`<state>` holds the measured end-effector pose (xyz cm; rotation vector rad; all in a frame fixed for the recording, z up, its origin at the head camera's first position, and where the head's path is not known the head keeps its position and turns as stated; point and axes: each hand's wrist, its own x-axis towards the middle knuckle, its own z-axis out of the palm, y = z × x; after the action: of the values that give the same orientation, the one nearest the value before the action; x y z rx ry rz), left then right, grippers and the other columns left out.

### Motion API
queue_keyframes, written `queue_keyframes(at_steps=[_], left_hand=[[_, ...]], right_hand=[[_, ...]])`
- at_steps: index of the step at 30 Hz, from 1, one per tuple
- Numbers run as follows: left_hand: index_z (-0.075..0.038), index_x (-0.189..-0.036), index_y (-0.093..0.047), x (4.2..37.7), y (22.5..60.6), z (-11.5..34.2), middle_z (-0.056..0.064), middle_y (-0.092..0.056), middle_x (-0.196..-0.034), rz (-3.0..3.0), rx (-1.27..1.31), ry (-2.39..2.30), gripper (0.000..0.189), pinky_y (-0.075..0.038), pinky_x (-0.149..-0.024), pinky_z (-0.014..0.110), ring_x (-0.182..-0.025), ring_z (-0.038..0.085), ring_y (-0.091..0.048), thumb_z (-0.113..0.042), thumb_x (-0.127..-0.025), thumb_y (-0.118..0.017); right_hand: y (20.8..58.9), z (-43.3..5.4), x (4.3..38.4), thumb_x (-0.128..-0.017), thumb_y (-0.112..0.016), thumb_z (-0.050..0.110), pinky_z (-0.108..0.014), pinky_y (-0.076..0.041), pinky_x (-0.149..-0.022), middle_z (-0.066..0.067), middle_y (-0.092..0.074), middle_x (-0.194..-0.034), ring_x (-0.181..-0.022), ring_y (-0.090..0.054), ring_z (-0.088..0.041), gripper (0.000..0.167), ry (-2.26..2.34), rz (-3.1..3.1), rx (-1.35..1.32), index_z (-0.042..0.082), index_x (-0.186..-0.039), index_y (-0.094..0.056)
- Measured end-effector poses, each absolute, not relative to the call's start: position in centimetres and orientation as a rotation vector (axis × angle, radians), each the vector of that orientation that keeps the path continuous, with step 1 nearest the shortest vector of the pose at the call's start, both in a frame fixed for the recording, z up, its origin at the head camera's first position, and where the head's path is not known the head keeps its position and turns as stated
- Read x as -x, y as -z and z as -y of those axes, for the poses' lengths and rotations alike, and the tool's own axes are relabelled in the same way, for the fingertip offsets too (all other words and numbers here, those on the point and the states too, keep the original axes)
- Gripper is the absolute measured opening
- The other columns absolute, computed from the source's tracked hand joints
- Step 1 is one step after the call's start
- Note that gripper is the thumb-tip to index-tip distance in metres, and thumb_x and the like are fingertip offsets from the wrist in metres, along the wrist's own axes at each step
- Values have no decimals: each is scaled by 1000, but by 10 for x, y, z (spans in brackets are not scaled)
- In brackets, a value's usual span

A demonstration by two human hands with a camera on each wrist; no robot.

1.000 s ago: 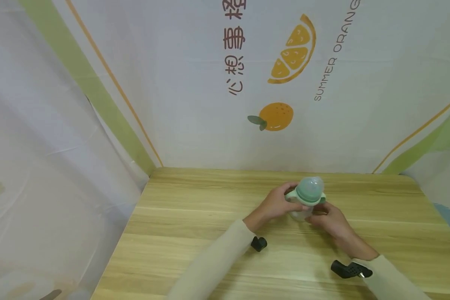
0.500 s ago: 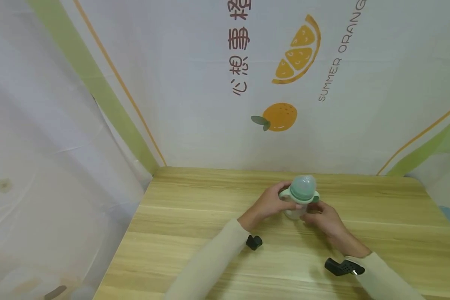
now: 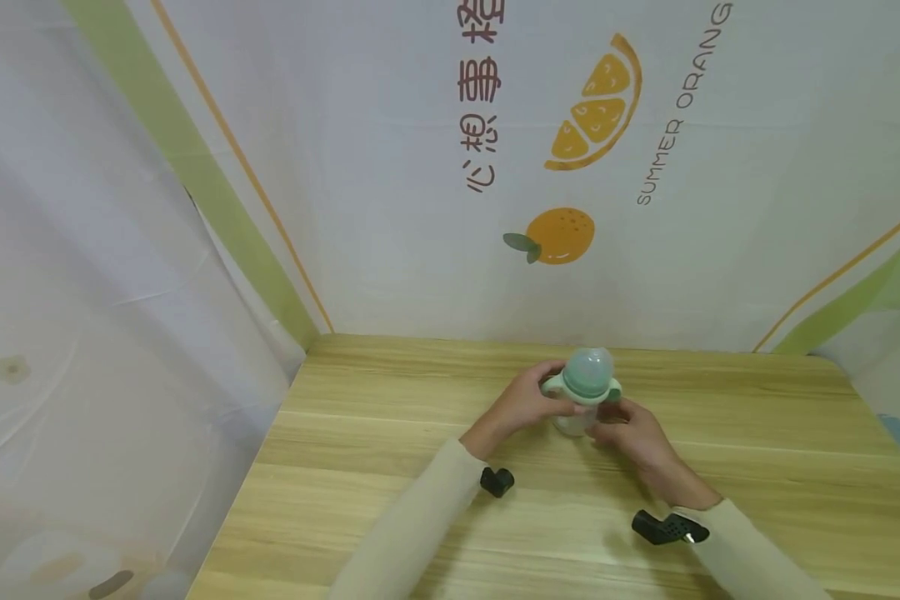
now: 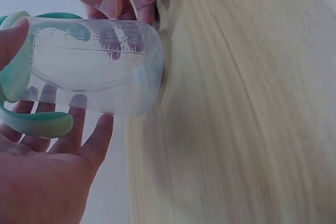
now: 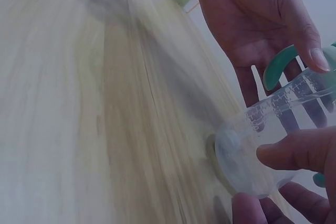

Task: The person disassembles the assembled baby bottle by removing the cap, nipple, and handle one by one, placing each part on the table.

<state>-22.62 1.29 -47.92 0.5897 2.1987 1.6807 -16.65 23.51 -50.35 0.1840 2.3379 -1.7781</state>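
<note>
A clear baby bottle (image 3: 588, 377) with a green collar, two side handles and a domed cap stands upright, its base right at the wooden table (image 3: 375, 450). Measuring marks run down the see-through body (image 4: 100, 59) in the left wrist view. My left hand (image 3: 521, 404) grips the upper part, thumb at the collar and fingers spread behind the body, around one handle. From the other side, my right hand (image 3: 637, 437) holds the lower part, with its thumb (image 5: 294, 153) against the body and its fingers curled near the base.
A white curtain (image 3: 405, 275) printed with oranges and lettering hangs behind the table's back edge. Another white sheet (image 3: 105, 333) hangs at the left. Black wrist-camera mounts (image 3: 671, 527) stick out from both cuffs over the tabletop.
Both hands and the baby bottle have shifted left over the table in small steps. The hold on the bottle looks the same throughout.
</note>
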Motion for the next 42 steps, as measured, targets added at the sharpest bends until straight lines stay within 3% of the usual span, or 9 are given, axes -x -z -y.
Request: queue_keyframes(at_steps=[11,28,42], left_hand=[[-17,-156,-62,233,483,3,-7,-65,-148,-2147,-565,-1743,73,-42,-120,50,-140,18,-56,-18,-90,-94],[-13,-156,-62,239,486,22,-4,-67,-146,-2109,-571,-1799,70,-44,-118,48,-137,17,-58,-12,-92,-90],[-10,-157,-61,240,492,28,1,-66,-150,-2085,-578,-1845,70,-44,-120,46,-141,19,-57,-8,-93,-88]], right_hand=[[502,-218,171,-95,-76,3,-29,-57,-88,-33,-57,-151,-131,-56,-38,67,1835,-2295,-190,-12,-155,-51],[504,-201,178,-96,-75,3,-28,-56,-89,-31,-58,-152,-129,-59,-34,67,1872,-2262,-190,-10,-157,-51],[506,-195,180,-97,-74,2,-29,-56,-92,-33,-53,-156,-141,-53,-43,68,1914,-2211,-186,-10,-159,-47]])
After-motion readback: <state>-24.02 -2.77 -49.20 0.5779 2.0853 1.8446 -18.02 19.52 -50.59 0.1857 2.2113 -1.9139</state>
